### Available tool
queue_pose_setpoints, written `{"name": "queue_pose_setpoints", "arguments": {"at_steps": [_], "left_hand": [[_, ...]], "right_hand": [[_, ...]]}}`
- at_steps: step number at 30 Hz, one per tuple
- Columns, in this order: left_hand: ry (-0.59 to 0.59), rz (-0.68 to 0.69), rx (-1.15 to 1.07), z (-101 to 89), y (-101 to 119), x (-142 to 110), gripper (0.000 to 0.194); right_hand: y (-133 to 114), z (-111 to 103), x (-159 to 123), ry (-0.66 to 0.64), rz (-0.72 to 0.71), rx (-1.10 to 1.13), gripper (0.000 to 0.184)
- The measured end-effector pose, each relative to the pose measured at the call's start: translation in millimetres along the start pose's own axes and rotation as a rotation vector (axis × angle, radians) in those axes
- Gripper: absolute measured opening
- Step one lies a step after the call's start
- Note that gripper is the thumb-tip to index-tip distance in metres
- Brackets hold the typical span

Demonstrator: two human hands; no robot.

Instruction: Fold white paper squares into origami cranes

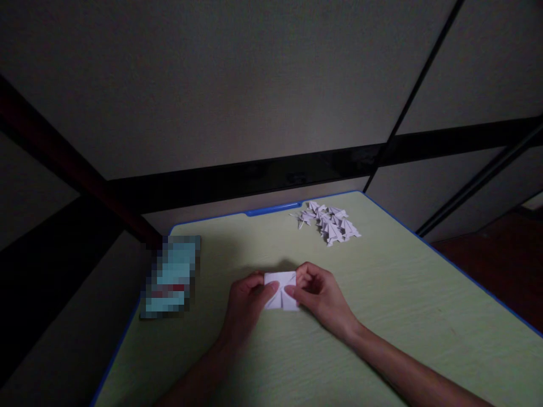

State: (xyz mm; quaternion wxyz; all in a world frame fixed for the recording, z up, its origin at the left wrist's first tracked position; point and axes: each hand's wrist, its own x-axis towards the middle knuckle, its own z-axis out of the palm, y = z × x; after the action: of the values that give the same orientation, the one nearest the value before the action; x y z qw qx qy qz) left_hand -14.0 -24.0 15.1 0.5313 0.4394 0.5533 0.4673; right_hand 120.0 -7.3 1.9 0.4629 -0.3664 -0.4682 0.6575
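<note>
A small white folded paper square [280, 289] lies on the pale green table [382, 316] near its middle. My left hand [246, 302] pinches the paper's left side, thumb on top. My right hand [316, 294] pinches its right side, fingers curled over the edge. Creases show on the paper between the two thumbs.
A pile of several finished white folded paper figures [328, 222] sits at the table's far right. A blurred blue packet [172, 277] lies at the left edge. The table has a blue rim [271, 211]; a wall stands behind it.
</note>
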Motion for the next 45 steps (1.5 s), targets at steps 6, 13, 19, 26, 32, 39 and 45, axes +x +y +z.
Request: {"name": "queue_pose_setpoints", "arguments": {"at_steps": [6,13,19,26,32,39,45], "left_hand": [[-0.066,0.022,-0.008,3.0,-0.3,-0.9,0.018],[-0.023,0.04,0.011,5.4,-5.6,-4.4,0.02],[-0.126,0.134,-0.007,-3.7,0.5,2.4,0.026],[-0.334,0.126,0.125,-10.3,6.7,5.1,0.01],[-0.362,0.158,0.215,-9.3,6.1,3.2,0.017],[-0.379,0.329,0.364,-5.3,6.9,0.3,0.021],[-0.35,0.306,0.372,-5.2,7.1,1.6,0.01]], "right_hand": [[-5.5,-8.0,4.1,0.097,-0.034,0.16,0.024],[3.0,-4.7,1.1,-0.001,0.007,0.12,0.024],[0.1,-15.9,5.5,-0.055,0.069,0.016,0.032],[-8.3,-15.8,5.1,-0.176,0.097,-0.064,0.032],[-3.5,-14.6,5.7,-0.155,0.08,-0.064,0.033],[-3.1,-11.2,3.3,-0.21,-0.015,-0.177,0.025],[-6.7,-12.7,4.3,-0.19,0.024,-0.012,0.025]]}}
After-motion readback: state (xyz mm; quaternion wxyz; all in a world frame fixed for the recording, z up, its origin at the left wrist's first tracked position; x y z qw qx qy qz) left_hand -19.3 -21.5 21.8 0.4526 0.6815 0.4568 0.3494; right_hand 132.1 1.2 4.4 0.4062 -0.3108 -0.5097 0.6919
